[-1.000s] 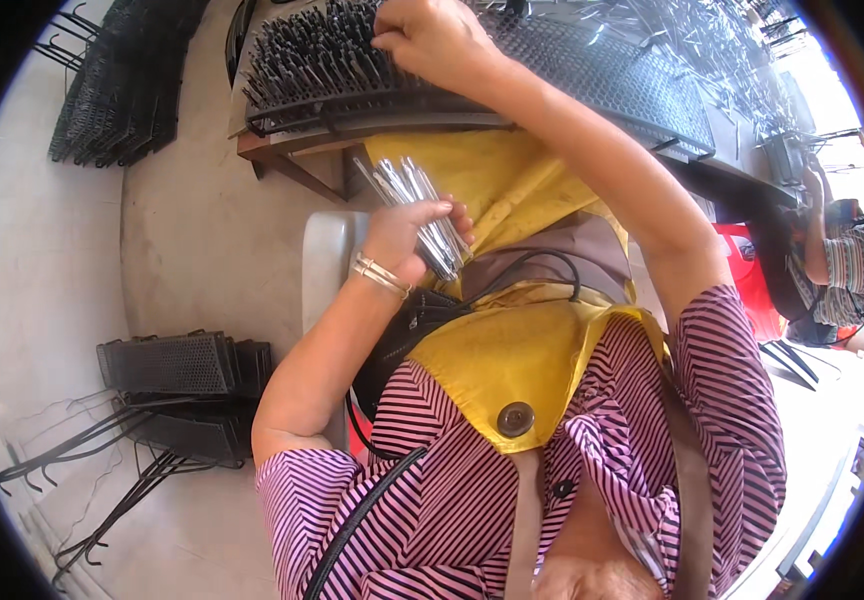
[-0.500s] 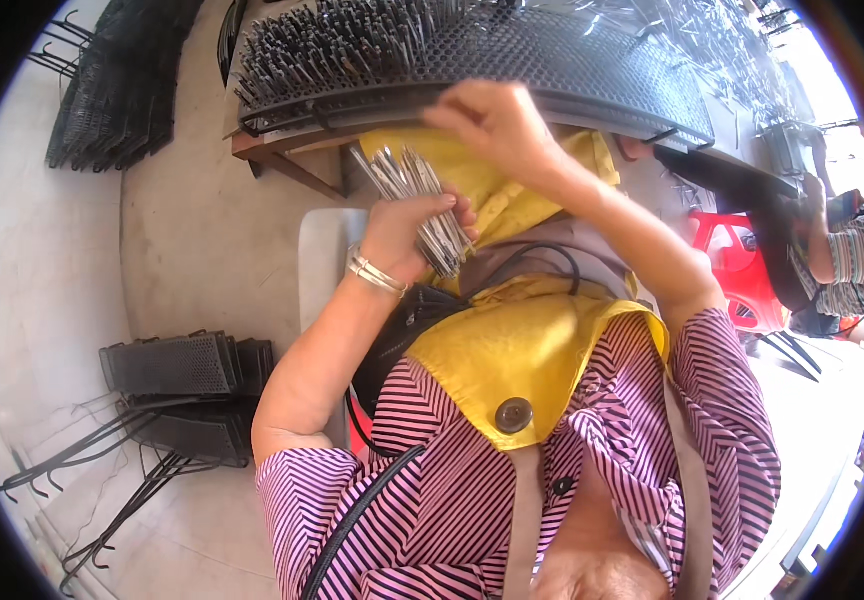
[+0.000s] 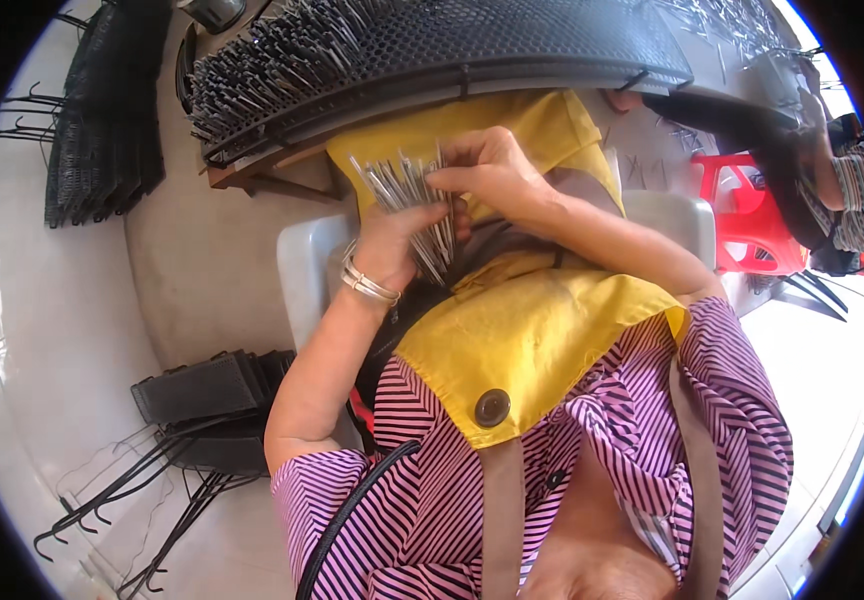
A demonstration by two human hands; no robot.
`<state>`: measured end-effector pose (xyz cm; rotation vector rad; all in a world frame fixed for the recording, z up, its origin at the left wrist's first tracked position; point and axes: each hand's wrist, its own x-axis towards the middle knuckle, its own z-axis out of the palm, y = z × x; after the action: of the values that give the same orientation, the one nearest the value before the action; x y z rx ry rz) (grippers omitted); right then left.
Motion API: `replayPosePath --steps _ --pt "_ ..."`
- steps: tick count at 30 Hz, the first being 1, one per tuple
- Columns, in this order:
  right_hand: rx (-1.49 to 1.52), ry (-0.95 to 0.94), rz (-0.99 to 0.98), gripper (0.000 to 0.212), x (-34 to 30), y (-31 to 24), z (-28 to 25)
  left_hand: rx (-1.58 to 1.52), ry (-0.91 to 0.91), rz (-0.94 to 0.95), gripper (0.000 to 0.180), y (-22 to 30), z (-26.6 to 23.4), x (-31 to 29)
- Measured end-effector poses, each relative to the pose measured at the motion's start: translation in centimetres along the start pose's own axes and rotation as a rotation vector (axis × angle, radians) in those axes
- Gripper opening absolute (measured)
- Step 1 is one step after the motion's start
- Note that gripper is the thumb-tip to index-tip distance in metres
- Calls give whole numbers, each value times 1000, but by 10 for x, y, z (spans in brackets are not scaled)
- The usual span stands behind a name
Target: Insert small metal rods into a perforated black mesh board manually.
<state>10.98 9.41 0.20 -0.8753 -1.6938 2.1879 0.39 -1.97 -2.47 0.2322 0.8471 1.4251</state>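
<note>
My left hand (image 3: 392, 240) is wrapped round a bundle of thin silvery metal rods (image 3: 395, 187), which fan out at the upper end and poke out below the fist. My right hand (image 3: 500, 178) has come up against the bundle's right side, thumb and forefinger pinched on the upper part of a thin rod there. Just beyond both hands is a black perforated rack (image 3: 532, 48) on a table. Its left part is thick with upright rods (image 3: 277, 70) of the same sort, while bare holes show to the right.
Black perforated panels (image 3: 107, 120) hang at the far left; more racks (image 3: 202, 390) with hooked rods stand lower left. A metal cup (image 3: 214, 12) sits at the table's far corner. Loose rods (image 3: 727, 25) lie far right. Another person's arm (image 3: 822, 150) shows near a red stool (image 3: 747, 215).
My right hand has moved down from near the rack's front edge to the bundle and closed on a rod. My left hand keeps its grip. The view has shifted slightly.
</note>
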Motion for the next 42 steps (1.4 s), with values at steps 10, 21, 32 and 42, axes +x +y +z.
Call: replayPosePath --steps 10,21,32,42 --pt "-131 32 28 9 -6 -6 -7 51 43 8 29 -1 -2 -1" --pt "363 226 -309 18 27 -81 -63 40 158 -84 15 -3 -1 -9" --pt "173 479 -436 13 92 -88 -85 89 77 -92 17 -1 15 -9" --pt "-251 560 -787 15 125 -99 -86 79 133 -101 15 29 44 15"
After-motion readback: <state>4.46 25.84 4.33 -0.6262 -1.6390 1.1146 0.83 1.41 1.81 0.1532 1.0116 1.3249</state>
